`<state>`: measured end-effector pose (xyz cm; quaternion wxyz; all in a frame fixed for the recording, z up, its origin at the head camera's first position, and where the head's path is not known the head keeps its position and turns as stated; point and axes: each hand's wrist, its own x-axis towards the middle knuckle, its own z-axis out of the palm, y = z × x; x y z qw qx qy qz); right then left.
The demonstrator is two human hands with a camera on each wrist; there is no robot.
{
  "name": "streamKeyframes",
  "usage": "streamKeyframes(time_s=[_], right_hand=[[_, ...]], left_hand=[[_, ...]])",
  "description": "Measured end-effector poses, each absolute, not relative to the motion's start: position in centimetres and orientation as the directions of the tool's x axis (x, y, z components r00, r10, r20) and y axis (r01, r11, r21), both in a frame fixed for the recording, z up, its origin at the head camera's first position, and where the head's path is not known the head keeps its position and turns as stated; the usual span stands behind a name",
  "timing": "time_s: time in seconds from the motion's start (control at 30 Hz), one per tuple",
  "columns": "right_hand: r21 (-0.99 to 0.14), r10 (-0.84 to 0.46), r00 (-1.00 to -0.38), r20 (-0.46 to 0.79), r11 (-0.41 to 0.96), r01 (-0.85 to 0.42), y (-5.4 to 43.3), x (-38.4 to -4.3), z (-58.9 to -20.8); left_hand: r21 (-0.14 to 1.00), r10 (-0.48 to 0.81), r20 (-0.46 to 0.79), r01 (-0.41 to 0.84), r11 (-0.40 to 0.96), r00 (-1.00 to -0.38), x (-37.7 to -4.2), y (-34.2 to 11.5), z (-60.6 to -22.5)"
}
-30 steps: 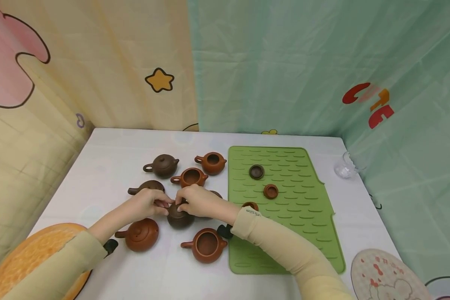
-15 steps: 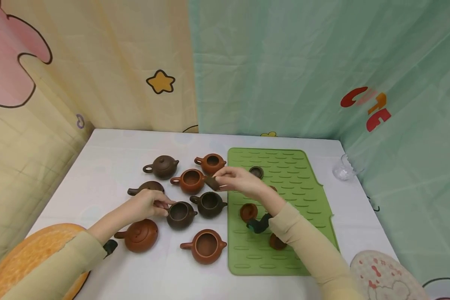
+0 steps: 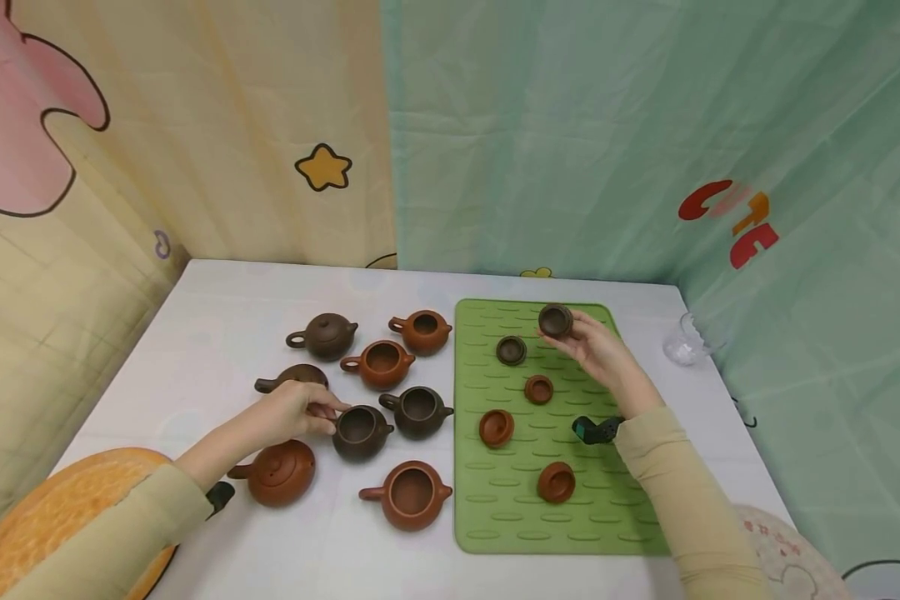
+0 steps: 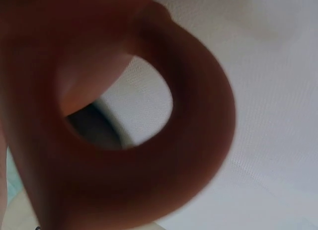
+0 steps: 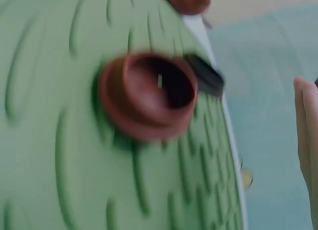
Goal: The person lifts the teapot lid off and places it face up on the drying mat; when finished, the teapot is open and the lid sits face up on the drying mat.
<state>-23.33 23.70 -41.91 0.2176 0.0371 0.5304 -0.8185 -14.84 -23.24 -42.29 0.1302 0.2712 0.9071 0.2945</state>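
Note:
My left hand (image 3: 300, 410) pinches a dark brown teapot (image 3: 358, 446) at its handle side; the teapot stands lidless on the table, its opening up. Over the far part of the green mat (image 3: 487, 521), my right hand (image 3: 596, 346) holds a dark teapot lid (image 3: 555, 320) by its edge, hollow side showing. Another dark lid (image 3: 511, 351) lies just left of it, upside down. Three reddish lids lie nearer on the mat, one of them (image 5: 149, 93) large in the right wrist view. A brown loop handle (image 4: 203, 106), blurred, fills much of the left wrist view.
Several other teapots surround the left hand, including an open dark one (image 3: 418, 411), an open reddish one (image 3: 410, 496) and a lidded reddish one (image 3: 281, 473). A clear glass vessel (image 3: 686, 342) stands at the right edge. Round pads lie at both front corners.
My right hand has lifted the lid off the dark teapot and carried it right, over the mat, turning its hollow side into view. The left hand has stayed at the teapot.

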Motion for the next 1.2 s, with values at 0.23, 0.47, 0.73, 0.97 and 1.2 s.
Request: streamKeyframes(time_s=[0.23,0.47,0.73,0.97,1.2], right_hand=[[-0.861,-0.209,-0.907,-0.367,-0.293,0.416,26.4,-24.0,-43.6],[-0.913,-0.071,-0.911,-0.405,0.076,0.4,26.9,-24.3,-44.9],[-0.893,0.031,-0.914,-0.405,0.201,0.403,26.8,-24.4,-45.4],[-0.875,0.078,-0.905,-0.419,0.229,0.425,26.6,-24.4,-45.9],[-0.867,0.065,-0.907,-0.416,0.273,0.417,26.7,-24.4,-46.2]], left_hand=[[0.606,0.563,-0.074,0.411,0.681,-0.823,-14.8,-23.3,-42.4],[0.614,0.56,-0.08,0.401,0.679,-0.825,-14.7,-23.3,-42.5],[0.617,0.562,-0.074,0.405,0.675,-0.824,-14.7,-23.5,-42.6],[0.616,0.553,-0.088,0.391,0.684,-0.828,-14.7,-23.4,-42.4],[0.613,0.56,-0.081,0.402,0.681,-0.825,-14.7,-23.3,-42.3]])
